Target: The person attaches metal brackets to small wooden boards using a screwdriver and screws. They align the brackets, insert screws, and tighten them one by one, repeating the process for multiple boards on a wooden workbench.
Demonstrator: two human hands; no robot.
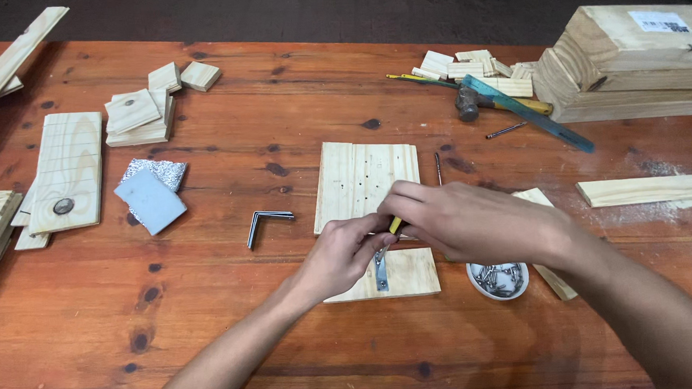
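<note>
Fastening a Metal Bracket at Frame Centre

Head view: the metal bracket (381, 270) is pinned on a small wooden board (394, 275), lower centre, by the closed left hand (343, 254). A yellow-handled tool (396, 224) is gripped by the closed right hand (474, 221). A white bowl of screws (498, 280) sits just right.

My reddish wooden table (234, 319) is carrying pine offcuts (140, 114) at upper left, a metal angle bracket (265, 222) near centre, a hammer (475, 101) upper right, and a screw bowl (498, 280) lower right.
</note>
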